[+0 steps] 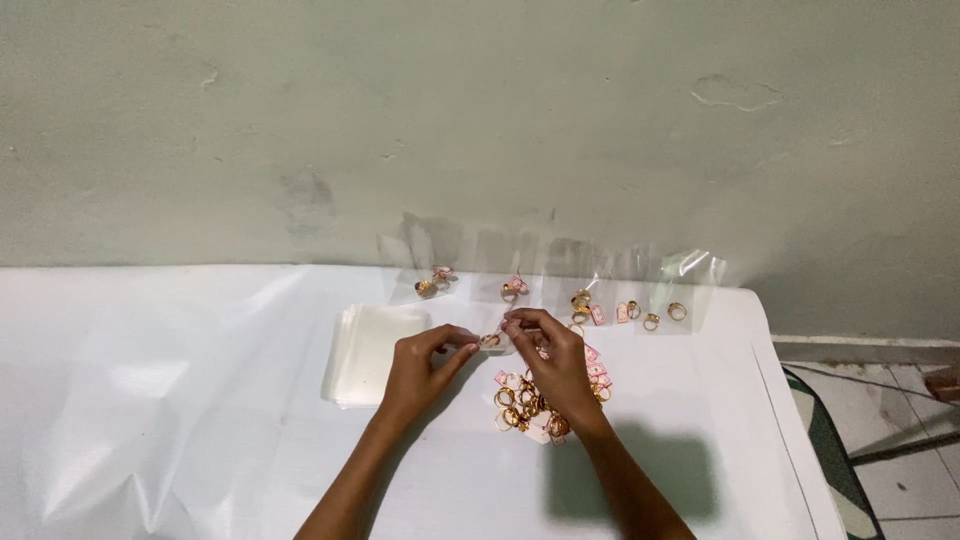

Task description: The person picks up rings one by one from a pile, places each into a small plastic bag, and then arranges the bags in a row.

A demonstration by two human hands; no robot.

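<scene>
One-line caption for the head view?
Both hands, left and right, pinch a gold ring above a ring pile.

Bare forearms (no sleeves), unadorned fingers

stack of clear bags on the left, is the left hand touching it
Cannot tell. In the head view the left hand overlaps the right edge of the stack of clear bags while pinching a gold ring with the right hand; contact is hidden.

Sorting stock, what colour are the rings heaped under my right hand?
Gold metal rings, with small pink tags; head view.
</scene>
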